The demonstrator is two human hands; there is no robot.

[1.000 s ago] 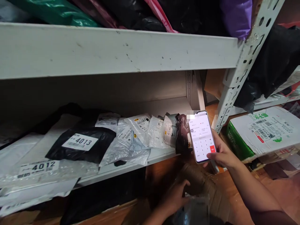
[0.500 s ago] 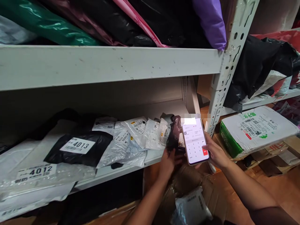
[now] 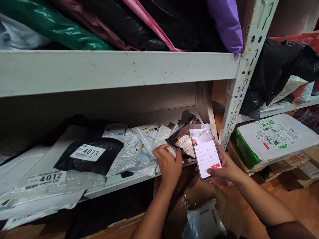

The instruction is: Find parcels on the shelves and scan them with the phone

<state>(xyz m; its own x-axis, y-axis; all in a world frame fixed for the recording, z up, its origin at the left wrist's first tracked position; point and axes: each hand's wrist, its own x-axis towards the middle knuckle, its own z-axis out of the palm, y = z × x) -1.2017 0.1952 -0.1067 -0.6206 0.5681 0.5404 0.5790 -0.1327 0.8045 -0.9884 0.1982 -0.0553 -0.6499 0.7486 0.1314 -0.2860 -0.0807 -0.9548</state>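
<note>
My right hand (image 3: 224, 166) is wrapped round a lit smartphone (image 3: 208, 161), its thumb over the lower part of the screen. The screen shows a camera picture at the top and a form with a red button below. My left hand (image 3: 169, 166) is at the shelf's front edge beside a white plastic parcel (image 3: 161, 134), thumb apart from the half-curled fingers and nothing visibly held; whether the fingertips touch the parcel I cannot tell. Just behind the phone lies a dark maroon plastic parcel (image 3: 178, 132) with its white label (image 3: 185, 144) facing up.
Along the lower shelf lie several bagged parcels, among them a black parcel (image 3: 74, 162) labelled 4013. A shelf beam (image 3: 119, 69) runs above, and a perforated post (image 3: 239, 83) stands right. A cardboard box (image 3: 229, 209) holding a grey parcel (image 3: 206, 219) is below my hands. A white-green carton (image 3: 276, 136) sits right.
My left hand has moved left and up, away from the dark maroon parcel, whose label now shows more fully. The phone's keypad has given way to a camera picture and form; my right thumb has shifted lower.
</note>
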